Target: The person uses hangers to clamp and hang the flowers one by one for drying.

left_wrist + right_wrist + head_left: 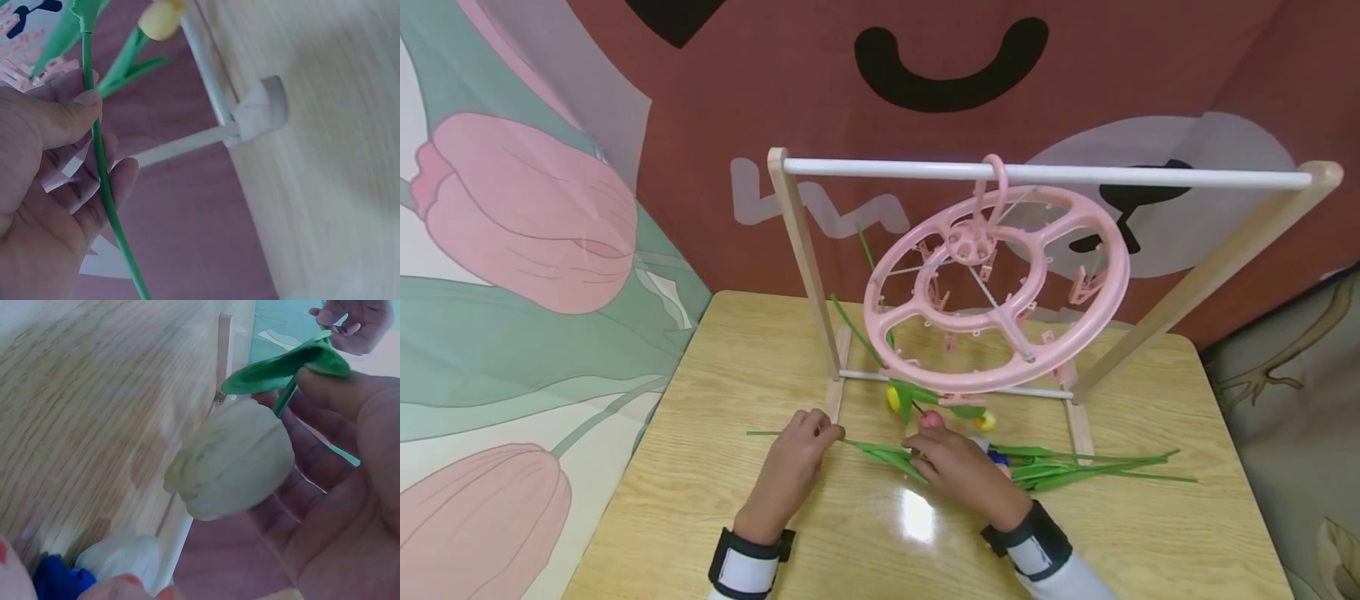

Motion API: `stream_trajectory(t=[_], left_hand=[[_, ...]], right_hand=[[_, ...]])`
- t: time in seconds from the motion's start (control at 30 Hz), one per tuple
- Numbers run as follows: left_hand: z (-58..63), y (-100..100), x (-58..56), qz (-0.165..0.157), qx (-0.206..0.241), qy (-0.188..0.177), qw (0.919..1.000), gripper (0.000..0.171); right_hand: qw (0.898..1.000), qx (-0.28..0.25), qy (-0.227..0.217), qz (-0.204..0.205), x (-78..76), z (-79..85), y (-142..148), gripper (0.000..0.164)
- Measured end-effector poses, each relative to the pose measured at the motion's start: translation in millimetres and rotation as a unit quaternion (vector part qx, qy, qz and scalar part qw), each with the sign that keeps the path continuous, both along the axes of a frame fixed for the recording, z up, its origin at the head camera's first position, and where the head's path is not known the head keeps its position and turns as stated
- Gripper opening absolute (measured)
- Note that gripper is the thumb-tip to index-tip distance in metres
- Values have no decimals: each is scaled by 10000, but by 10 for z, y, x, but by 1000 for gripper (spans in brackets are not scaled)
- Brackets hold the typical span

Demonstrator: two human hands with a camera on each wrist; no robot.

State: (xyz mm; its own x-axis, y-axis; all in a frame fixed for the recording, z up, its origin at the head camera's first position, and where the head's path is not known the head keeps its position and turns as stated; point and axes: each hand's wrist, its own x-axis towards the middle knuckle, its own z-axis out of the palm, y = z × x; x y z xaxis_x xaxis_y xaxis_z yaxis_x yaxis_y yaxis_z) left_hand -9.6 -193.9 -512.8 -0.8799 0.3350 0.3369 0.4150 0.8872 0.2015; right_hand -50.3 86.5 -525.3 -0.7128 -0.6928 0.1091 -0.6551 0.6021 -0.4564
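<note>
pink hanger (972, 243), obstacle above tabletop (865, 554)

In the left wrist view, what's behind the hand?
Beyond the left hand, which pinches a green stem, are a yellow tulip, pink clips and a reddish backdrop. Whatever the hand covers cannot be seen.

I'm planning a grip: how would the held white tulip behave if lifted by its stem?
The white tulip probably flexes rather than flops: its slim stem extends in a gentle curve past the left hand. It may be top-heavy, with a bulky bloom at one end.

The tulip (234, 461) looks matt, the hanger (972, 242) plastic, the table (1157, 537) glossy.
</note>
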Motion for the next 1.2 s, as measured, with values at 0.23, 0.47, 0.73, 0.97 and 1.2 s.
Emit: stream_trajectory(t=[0.23,0.47,0.73,0.97,1.2], left_hand=[[92,157,3,-197,79,251,9995,38],[98,394,89,-864,1569,1467,9728,3],[-75,643,110,-1291,3068,87,9430,18],[-151,989,52,-1768,5749,-1895,7761,35],[-92,1277,54,-2075,6776,-2174,6713,34]], right_hand=[[9992,-187,321,-155,23,1,114,5],[9952,-773,371,-475,122,3,282,13],[9804,-1914,296,-350,203,104,483,21],[9676,-2471,-458,-237,250,201,592,26],[9605,-2658,-794,-208,278,196,626,25]])
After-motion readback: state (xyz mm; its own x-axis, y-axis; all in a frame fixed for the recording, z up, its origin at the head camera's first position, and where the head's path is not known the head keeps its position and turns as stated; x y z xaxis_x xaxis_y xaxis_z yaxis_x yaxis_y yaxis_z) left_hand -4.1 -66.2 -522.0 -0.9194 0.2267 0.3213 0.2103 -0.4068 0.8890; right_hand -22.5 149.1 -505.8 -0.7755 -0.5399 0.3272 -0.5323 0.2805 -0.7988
